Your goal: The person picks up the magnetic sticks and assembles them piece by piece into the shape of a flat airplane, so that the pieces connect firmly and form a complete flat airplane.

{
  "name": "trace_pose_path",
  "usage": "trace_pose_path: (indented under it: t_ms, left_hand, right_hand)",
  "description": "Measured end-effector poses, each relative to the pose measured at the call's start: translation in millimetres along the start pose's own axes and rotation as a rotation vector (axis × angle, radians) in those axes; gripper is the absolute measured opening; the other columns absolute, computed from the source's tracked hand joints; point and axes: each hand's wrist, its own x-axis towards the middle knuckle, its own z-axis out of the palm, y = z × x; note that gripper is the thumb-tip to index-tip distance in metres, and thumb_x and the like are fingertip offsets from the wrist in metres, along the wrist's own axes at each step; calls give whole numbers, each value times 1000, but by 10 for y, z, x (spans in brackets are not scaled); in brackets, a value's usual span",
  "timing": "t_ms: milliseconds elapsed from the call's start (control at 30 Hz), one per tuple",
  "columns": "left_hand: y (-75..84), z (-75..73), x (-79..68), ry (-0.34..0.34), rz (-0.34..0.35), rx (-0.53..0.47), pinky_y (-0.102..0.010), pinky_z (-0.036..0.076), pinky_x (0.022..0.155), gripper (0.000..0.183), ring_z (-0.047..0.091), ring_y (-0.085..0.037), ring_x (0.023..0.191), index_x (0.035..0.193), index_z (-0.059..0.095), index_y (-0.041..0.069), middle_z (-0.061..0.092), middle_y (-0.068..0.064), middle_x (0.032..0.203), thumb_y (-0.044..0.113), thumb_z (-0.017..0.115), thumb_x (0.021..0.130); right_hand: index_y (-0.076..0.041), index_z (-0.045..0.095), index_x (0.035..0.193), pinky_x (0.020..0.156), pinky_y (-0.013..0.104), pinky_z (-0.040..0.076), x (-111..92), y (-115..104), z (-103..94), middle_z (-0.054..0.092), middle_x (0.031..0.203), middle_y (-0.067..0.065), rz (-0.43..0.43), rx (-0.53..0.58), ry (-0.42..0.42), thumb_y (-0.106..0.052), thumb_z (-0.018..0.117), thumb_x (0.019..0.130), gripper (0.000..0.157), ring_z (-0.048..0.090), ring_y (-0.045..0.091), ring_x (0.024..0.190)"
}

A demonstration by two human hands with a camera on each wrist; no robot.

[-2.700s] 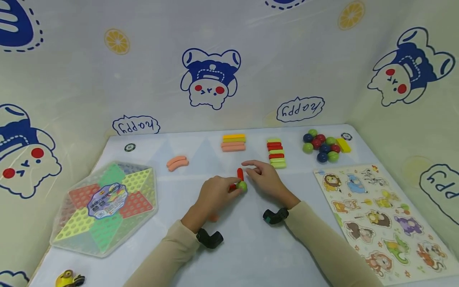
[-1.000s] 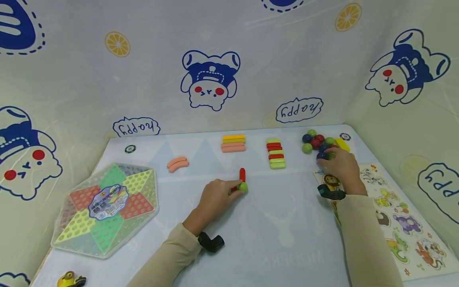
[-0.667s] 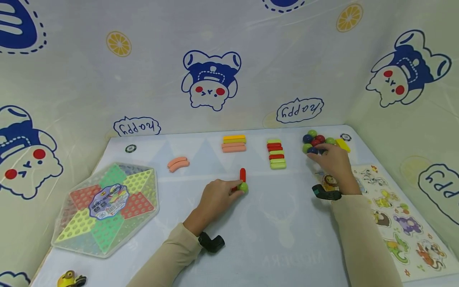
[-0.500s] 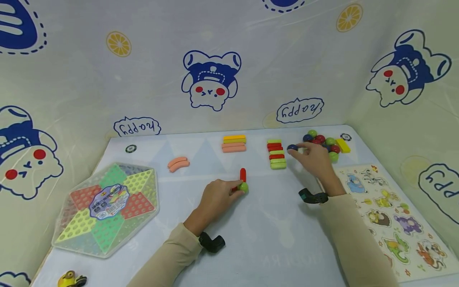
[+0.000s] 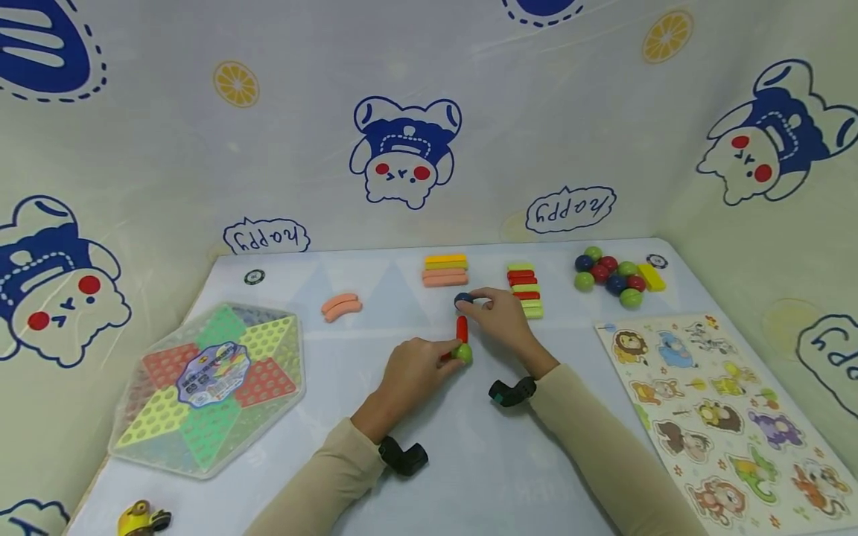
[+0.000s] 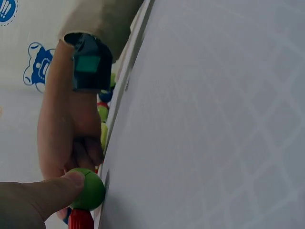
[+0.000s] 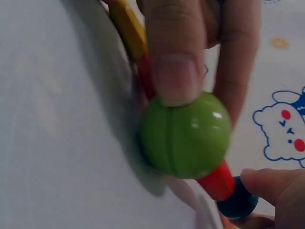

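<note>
Clearly, left fingers point(image 7: 174, 50) pinch a glossy, seamed green ball point(image 7: 188, 136).

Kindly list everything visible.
Glossy balls: nine, red, green, blue, right
Straight sticks: about twelve, multicoloured, centre
Curved sticks: two, pink, centre-left
Oblong block: apparently one, yellow, beside balls
Hexagonal plastic box: one, multicoloured, left
Animal sheet: one, cream, right
Small figure: one, yellow, near left
Round marks: two, black, far corners
Table: one, white, centre
Backdrop: one, whitish, behind
Cameras: two, black, wrist-worn
Sleeves: two, beige, foreground
Left hand: one, gripping green ball
Right hand: one, gripping blue ball
</note>
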Motion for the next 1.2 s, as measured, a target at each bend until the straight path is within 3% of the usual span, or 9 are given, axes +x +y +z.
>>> trace_pose_path:
  t_ms: [433, 800, 1200]
  left_hand:
    - [33, -12, 2, 31, 2, 37, -20, 31, 44, 31, 42, -5, 48, 108, 71, 15, 42, 12, 52, 36, 69, 84]
    - [39, -40, 10, 49, -12, 45, -18, 39, 49, 26, 48, -3, 54, 102, 71, 13, 60, 7, 65, 31, 71, 84]
    - [-2, -156, 3, 26, -43, 95, -19, 35, 45, 24, 46, -5, 50, 97, 71, 13, 56, 8, 61, 32, 73, 82]
  right_hand:
    - [-18, 68, 108, 42, 26, 25, -37, -56, 32, 41, 53, 3, -43, -52, -42, -55, 64, 81, 46, 42, 22, 47]
    - [-18, 69, 105, 43, 27, 26, -56, 18, 63, 40, 51, 2, -138, -15, 15, -46, 63, 86, 35, 41, 21, 45]
    - [-22, 71, 101, 41, 26, 27, -56, 97, 128, 45, 50, 0, -236, -143, 19, -39, 61, 89, 23, 43, 18, 44]
